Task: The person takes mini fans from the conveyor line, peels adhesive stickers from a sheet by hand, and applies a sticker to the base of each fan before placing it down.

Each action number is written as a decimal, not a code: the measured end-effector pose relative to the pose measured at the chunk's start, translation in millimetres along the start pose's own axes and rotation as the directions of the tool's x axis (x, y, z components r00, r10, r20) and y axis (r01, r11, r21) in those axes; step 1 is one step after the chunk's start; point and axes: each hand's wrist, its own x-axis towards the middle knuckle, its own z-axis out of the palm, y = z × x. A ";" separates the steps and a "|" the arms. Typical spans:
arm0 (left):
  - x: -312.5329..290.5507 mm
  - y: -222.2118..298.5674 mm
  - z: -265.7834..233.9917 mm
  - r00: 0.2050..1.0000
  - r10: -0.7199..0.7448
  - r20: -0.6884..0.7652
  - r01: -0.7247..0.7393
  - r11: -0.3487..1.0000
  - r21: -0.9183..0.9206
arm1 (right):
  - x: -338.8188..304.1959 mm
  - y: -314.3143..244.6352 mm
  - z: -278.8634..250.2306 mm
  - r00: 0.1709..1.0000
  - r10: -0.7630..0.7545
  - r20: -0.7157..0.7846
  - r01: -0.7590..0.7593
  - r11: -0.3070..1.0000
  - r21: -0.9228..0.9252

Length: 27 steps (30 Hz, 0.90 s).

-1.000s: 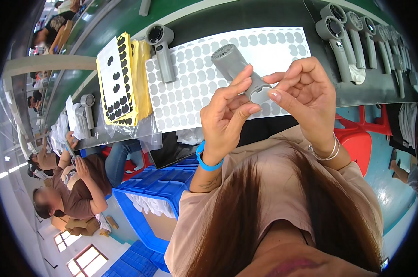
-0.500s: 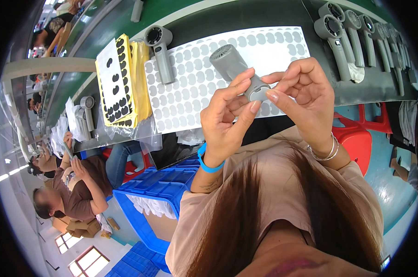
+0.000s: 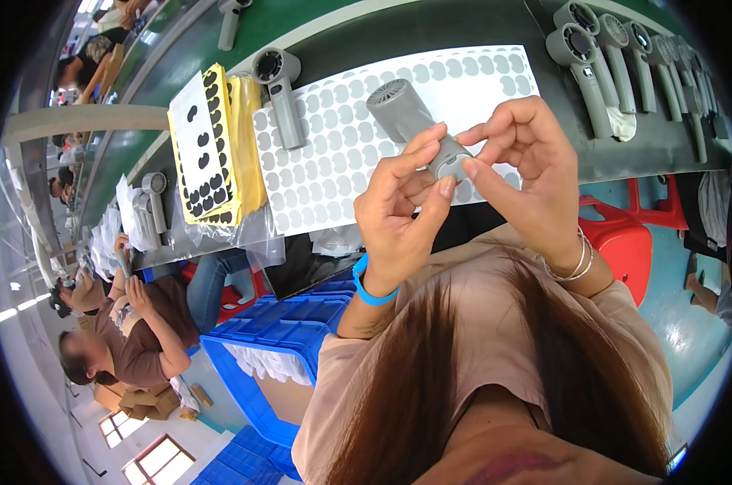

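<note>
A grey handheld fan (image 3: 410, 121) is held at upper centre of the frame, its handle end gripped by the left hand (image 3: 398, 214) and pinched by the right hand (image 3: 532, 174), above a white sheet of grey round stickers (image 3: 334, 153) laid on the counter (image 3: 463, 24).

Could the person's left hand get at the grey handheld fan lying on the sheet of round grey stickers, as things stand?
Probably not right away: the left hand and the right hand both grip another grey fan. The lying fan is uncovered on the sticker sheet, to the left.
</note>
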 end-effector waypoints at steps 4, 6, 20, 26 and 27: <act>-1.6 3.2 -7.4 1.000 0.004 -0.023 -0.002 0.998 0.061 | 6.9 -4.2 -10.9 0.985 -0.128 0.112 0.164 0.896 -0.414; -0.2 10.5 -13.0 0.994 -0.066 -0.082 0.068 0.998 0.015 | 16.7 4.2 -23.0 0.982 -0.179 0.059 0.183 0.827 -0.532; 38.9 8.4 -22.9 0.999 0.006 -0.054 -0.006 1.000 0.005 | 41.5 67.3 -86.7 0.987 0.038 0.159 0.115 0.534 -0.838; 103.6 4.0 -16.5 0.999 0.040 0.010 -0.040 0.999 -0.008 | 54.4 64.5 -94.1 0.955 0.093 0.283 0.178 0.583 -0.793; 114.0 0.2 -16.0 0.998 0.051 0.032 -0.052 0.999 0.014 | 57.2 64.0 -95.8 0.944 0.109 0.311 0.189 0.595 -0.782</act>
